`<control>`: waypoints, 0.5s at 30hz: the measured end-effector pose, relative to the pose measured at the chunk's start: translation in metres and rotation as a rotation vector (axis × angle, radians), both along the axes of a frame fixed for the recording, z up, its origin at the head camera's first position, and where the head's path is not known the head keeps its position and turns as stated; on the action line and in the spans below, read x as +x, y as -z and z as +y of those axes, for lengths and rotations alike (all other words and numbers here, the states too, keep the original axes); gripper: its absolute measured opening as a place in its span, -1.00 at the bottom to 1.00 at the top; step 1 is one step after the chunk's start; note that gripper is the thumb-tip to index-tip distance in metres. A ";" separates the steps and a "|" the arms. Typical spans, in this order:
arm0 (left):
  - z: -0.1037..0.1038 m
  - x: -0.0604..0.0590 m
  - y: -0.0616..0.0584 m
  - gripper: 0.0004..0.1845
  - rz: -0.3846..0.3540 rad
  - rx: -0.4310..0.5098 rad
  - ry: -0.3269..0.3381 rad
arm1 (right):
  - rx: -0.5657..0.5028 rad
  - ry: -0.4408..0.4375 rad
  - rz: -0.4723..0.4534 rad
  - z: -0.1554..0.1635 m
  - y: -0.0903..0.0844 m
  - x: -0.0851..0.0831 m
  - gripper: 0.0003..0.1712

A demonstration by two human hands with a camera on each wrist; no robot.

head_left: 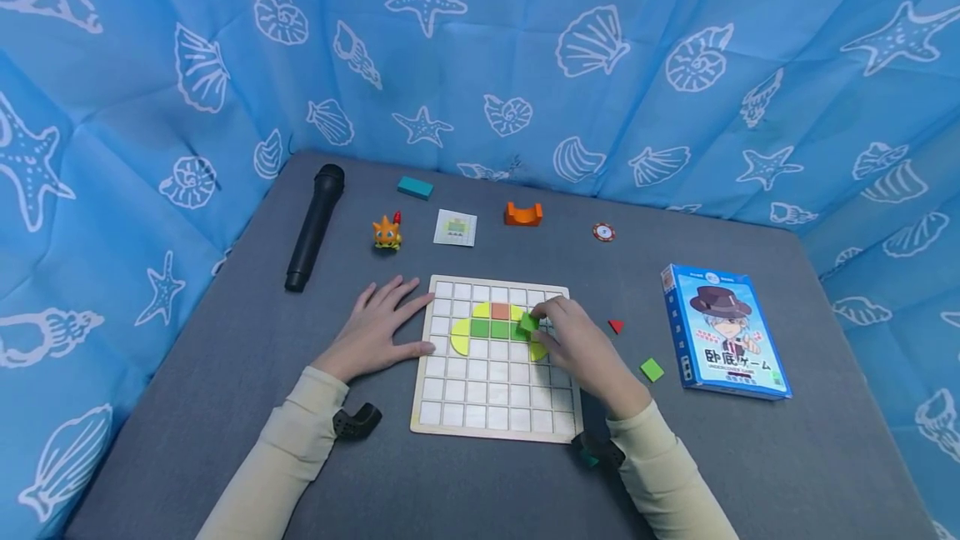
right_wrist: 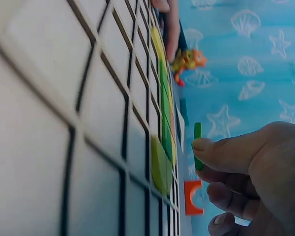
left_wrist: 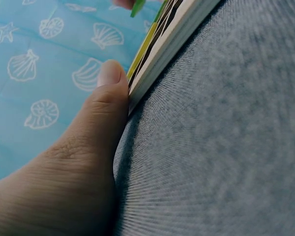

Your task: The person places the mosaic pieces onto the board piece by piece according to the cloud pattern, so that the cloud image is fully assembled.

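A square grid board (head_left: 476, 392) with white cells lies on the table. Set into its upper half are a row of green square tiles (head_left: 500, 329), an orange square tile (head_left: 500, 312) and several yellow curved pieces (head_left: 460, 338). Over the right end of that row, my right hand (head_left: 588, 348) pinches a green square tile (right_wrist: 197, 146) between thumb and fingers. In the right wrist view this tile is tilted on edge, apart from the board. My left hand (head_left: 378, 327) rests at the board's left side, fingers spread, its thumb (left_wrist: 105, 93) touching the edge.
Right of the board lie a red triangle (head_left: 616, 326), a loose green tile (head_left: 652, 369) and a blue game box (head_left: 727, 332). Behind it are a pattern card (head_left: 455, 227), an orange figurine (head_left: 387, 233), an orange block (head_left: 523, 214), a teal block (head_left: 416, 187), a chip (head_left: 603, 232) and a microphone (head_left: 315, 227).
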State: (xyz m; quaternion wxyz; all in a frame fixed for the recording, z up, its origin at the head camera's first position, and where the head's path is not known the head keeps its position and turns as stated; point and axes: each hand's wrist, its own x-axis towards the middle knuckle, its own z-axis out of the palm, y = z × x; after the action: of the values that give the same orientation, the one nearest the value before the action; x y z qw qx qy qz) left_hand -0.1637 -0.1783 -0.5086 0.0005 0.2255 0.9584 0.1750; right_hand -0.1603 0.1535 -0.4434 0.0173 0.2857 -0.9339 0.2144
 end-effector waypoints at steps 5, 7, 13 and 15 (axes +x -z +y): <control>0.001 0.000 -0.001 -0.12 0.005 0.009 -0.001 | 0.038 -0.050 0.055 -0.016 0.003 0.005 -0.71; 0.001 0.000 0.000 -0.12 0.002 0.005 -0.001 | 0.059 -0.064 0.071 -0.021 0.004 0.007 -0.71; 0.000 0.000 -0.001 -0.13 -0.005 0.006 -0.004 | 0.087 -0.124 0.103 -0.035 0.007 0.013 -0.73; 0.000 0.000 -0.001 -0.13 -0.012 0.015 -0.006 | 0.083 -0.146 0.102 -0.038 0.008 0.014 -0.75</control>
State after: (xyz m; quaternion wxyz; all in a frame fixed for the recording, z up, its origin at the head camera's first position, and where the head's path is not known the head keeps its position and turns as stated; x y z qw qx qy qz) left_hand -0.1633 -0.1781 -0.5072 0.0041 0.2218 0.9577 0.1833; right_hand -0.1459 0.1157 -0.4515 0.0372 0.3640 -0.9166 0.1615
